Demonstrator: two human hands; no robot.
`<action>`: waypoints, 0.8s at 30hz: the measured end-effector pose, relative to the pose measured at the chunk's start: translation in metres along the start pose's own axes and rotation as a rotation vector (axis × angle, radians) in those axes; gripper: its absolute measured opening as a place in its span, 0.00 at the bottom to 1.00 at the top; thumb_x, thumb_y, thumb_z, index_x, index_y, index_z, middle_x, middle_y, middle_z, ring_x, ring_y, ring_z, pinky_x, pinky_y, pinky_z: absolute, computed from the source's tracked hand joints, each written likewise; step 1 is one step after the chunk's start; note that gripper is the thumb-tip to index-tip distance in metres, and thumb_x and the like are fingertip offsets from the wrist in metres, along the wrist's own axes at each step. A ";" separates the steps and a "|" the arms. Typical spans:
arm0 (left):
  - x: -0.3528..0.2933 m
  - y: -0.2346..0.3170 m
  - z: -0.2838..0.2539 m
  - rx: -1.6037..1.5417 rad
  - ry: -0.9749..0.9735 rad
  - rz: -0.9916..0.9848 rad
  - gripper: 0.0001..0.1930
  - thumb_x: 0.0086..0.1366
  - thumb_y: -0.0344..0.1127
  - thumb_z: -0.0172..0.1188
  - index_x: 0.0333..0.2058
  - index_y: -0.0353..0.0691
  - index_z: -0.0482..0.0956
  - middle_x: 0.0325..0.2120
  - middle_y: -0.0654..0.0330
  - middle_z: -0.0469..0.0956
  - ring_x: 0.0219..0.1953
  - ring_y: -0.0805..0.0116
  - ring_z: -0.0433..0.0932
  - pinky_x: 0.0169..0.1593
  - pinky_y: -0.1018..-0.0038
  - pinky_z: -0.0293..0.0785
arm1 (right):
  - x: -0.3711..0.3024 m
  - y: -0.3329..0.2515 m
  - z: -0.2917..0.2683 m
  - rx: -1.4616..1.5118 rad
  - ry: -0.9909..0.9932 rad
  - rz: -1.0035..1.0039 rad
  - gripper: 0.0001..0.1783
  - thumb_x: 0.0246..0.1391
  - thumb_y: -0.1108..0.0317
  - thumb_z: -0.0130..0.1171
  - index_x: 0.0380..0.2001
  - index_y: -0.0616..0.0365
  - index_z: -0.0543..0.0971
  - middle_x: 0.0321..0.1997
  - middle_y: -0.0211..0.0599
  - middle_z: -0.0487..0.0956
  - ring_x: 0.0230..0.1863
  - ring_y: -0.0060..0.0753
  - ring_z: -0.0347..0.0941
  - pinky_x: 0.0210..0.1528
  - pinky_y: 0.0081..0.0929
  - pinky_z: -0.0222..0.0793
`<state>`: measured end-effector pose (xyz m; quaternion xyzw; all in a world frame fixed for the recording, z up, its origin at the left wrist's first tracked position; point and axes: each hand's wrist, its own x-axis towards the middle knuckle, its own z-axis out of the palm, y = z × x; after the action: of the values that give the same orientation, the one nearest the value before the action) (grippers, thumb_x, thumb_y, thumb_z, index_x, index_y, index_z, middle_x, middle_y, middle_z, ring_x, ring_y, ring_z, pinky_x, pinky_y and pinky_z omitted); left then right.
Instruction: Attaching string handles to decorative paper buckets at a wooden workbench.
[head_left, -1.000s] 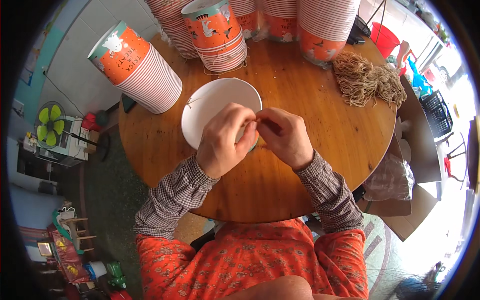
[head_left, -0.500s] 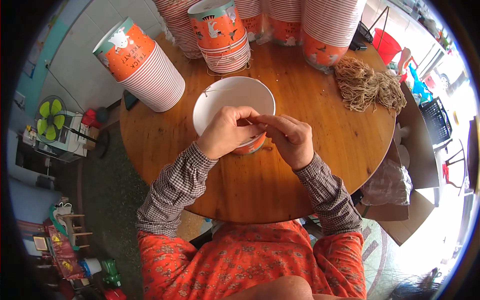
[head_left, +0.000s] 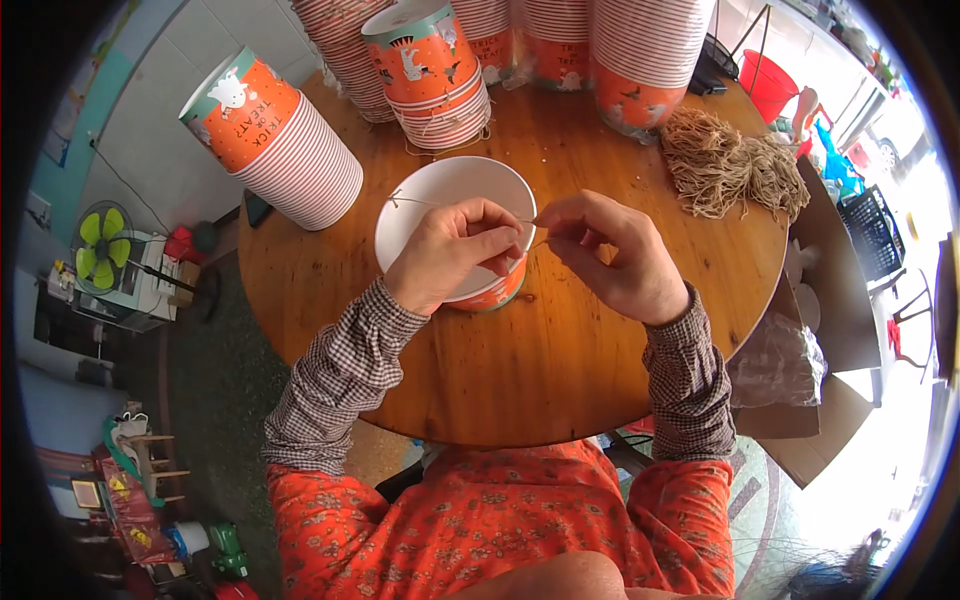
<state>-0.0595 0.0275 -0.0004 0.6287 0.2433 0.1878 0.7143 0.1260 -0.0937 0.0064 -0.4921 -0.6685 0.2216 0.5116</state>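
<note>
A paper bucket (head_left: 462,178), white inside and orange with a green band outside, stands on the round wooden table in front of me. Thin twine (head_left: 416,200) is fastened at its left rim and runs across the opening to my hands. Over the bucket's right side, my left hand (head_left: 447,255) pinches the twine between thumb and forefinger. Just right of the rim, my right hand (head_left: 622,260) has the twine's end part between thumb and fingertips. My fingers partly hide the right rim and the twine there.
A nested bucket stack (head_left: 305,160) leans at the left, and a shorter stack (head_left: 435,85) stands behind the bucket. Taller wrapped stacks (head_left: 645,50) line the far edge. A bundle of twine (head_left: 730,165) lies at the right, beside an open cardboard box (head_left: 835,280).
My hands have drawn apart, the right one moving right and slightly away from the bucket. A short length of twine now shows between them. The view has shifted slightly.
</note>
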 end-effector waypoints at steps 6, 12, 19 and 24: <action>0.001 -0.001 0.006 0.208 -0.113 0.067 0.06 0.64 0.28 0.58 0.36 0.31 0.78 0.28 0.63 0.78 0.29 0.79 0.76 0.35 0.82 0.74 | 0.014 -0.003 0.002 -0.119 0.005 -0.143 0.10 0.51 0.80 0.56 0.38 0.60 0.75 0.33 0.40 0.76 0.32 0.38 0.76 0.33 0.28 0.72; -0.002 -0.001 0.010 0.339 -0.119 0.131 0.06 0.66 0.29 0.56 0.35 0.31 0.77 0.26 0.66 0.75 0.28 0.81 0.72 0.35 0.83 0.70 | 0.015 0.020 0.017 -0.011 0.066 -0.033 0.09 0.50 0.78 0.58 0.36 0.61 0.76 0.32 0.36 0.76 0.31 0.31 0.75 0.31 0.25 0.71; -0.003 0.000 0.007 0.073 -0.039 0.021 0.08 0.67 0.30 0.54 0.37 0.30 0.77 0.28 0.64 0.77 0.29 0.80 0.73 0.36 0.83 0.71 | -0.019 0.030 0.023 0.082 0.204 0.103 0.09 0.51 0.72 0.64 0.36 0.61 0.78 0.30 0.31 0.76 0.29 0.19 0.71 0.29 0.20 0.67; -0.002 0.002 0.010 0.117 -0.058 0.026 0.08 0.67 0.30 0.55 0.39 0.31 0.76 0.29 0.63 0.78 0.29 0.81 0.73 0.36 0.83 0.71 | -0.019 0.029 0.031 -0.055 0.224 -0.052 0.09 0.48 0.75 0.65 0.35 0.61 0.79 0.32 0.34 0.78 0.28 0.26 0.74 0.28 0.21 0.70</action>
<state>-0.0556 0.0187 0.0024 0.6775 0.2248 0.1641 0.6808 0.1098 -0.0921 -0.0374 -0.5101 -0.6256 0.1337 0.5750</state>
